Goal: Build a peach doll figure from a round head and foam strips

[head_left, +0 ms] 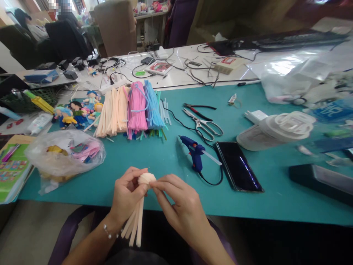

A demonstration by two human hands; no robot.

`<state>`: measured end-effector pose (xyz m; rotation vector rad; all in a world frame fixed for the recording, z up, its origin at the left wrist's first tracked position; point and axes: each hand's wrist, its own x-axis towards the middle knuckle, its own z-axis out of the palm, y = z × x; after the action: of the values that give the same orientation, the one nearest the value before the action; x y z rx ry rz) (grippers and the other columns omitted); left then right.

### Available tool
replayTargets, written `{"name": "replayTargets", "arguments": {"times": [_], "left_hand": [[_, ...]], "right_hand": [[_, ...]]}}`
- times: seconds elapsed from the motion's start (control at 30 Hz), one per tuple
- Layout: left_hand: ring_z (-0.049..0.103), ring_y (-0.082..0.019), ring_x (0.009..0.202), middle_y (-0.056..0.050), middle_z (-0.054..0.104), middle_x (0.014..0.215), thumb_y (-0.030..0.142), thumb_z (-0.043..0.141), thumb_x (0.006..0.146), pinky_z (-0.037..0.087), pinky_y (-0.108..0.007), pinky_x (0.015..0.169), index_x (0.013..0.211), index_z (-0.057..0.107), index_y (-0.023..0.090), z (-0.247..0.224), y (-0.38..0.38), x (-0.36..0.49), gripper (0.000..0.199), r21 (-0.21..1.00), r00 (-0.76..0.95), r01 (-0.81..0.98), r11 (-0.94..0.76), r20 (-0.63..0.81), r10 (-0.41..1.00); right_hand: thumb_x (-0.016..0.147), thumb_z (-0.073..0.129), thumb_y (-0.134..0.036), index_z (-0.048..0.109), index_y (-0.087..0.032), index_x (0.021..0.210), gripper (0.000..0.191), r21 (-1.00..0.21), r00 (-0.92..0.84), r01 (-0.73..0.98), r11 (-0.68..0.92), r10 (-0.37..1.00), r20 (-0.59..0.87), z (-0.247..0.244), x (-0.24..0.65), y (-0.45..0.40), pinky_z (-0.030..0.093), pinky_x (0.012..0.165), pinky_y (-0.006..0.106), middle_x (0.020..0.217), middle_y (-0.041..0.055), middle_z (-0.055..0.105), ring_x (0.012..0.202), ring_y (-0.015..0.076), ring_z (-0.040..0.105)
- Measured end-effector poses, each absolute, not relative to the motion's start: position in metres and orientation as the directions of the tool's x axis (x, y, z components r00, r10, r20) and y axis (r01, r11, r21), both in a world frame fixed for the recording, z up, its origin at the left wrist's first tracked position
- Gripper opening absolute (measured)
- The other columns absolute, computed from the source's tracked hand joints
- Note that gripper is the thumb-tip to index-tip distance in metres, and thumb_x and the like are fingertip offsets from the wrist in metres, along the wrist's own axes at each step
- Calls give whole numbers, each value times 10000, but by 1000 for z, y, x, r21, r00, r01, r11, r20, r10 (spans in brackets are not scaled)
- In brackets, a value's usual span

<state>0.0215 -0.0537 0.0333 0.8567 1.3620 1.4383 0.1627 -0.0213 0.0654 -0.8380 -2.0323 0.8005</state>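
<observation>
A cream pipe-cleaner piece (147, 179) has a rounded, coiled top, and several straight stems hang below it over the table's front edge. My left hand (128, 193) is closed around its left side, thumb and fingers pinching just under the rounded top. From the right, my right hand (179, 198) pinches the edge of that top between thumb and fingertips. Bundles of cream (113, 112), pink (137, 106) and blue (153, 105) pipe cleaners lie beyond my hands. To the right rests a blue glue gun (195, 151) with its cord.
Scissors (202, 123), pliers (198, 111), a black phone (239, 166) and a white lidded cup (275, 130) are on the right. A plastic bag of scraps (66, 152), small dolls (78, 112) and a green booklet (13, 169) lie left. A person sits in the background.
</observation>
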Motion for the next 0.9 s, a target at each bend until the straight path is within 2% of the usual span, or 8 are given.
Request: {"name": "replayTargets", "arguments": {"times": [0.9], "left_hand": [[538,-114,664,-34,581,832,75,608,630,458,-208,507,886,723,172,32,-55,22,297,982,-301,-180,65,-118,946]], "right_hand": [[856,496,-75,649,-192,899,197,-769,-481,249,589,764,429,62,163,-21,478,618,256,766,35,638,702,149,579]]}}
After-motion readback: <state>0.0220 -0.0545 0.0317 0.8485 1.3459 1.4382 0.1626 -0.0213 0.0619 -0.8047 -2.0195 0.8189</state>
